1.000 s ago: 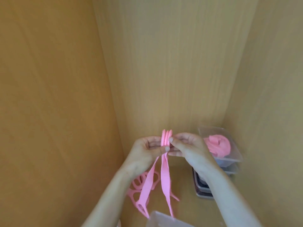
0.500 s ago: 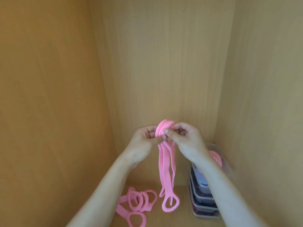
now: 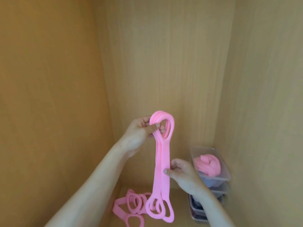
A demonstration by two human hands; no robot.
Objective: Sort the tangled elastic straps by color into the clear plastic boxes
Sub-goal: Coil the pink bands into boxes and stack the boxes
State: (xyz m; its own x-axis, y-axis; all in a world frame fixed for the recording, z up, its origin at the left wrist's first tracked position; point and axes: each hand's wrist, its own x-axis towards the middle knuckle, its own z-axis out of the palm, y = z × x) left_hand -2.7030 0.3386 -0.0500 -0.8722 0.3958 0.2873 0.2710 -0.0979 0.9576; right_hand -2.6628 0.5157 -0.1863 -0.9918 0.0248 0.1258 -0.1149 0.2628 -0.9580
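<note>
A bunch of pink elastic straps [image 3: 161, 163] hangs straight down inside a wooden cabinet. My left hand [image 3: 141, 131] pinches the top loops between thumb and fingers. Lower down, my right hand [image 3: 180, 172] pinches the middle of the straps from the right side. The bottom loops dangle just above the cabinet floor. More pink straps [image 3: 131, 208] lie in a loose pile on the floor at the lower left. At the right, the top clear plastic box [image 3: 227, 175] holds a rolled bundle of pink straps [image 3: 207, 164].
The top box sits on a stack of clear boxes [image 3: 198, 212] with dark contents in the cabinet's right corner. Wooden walls [image 3: 49, 95] close in on the left, back and right. The floor strip between pile and stack is narrow.
My right hand has let go of the top loops and slid down to the straps' middle. The left hand lifted the top loops, and the straps now hang longer.
</note>
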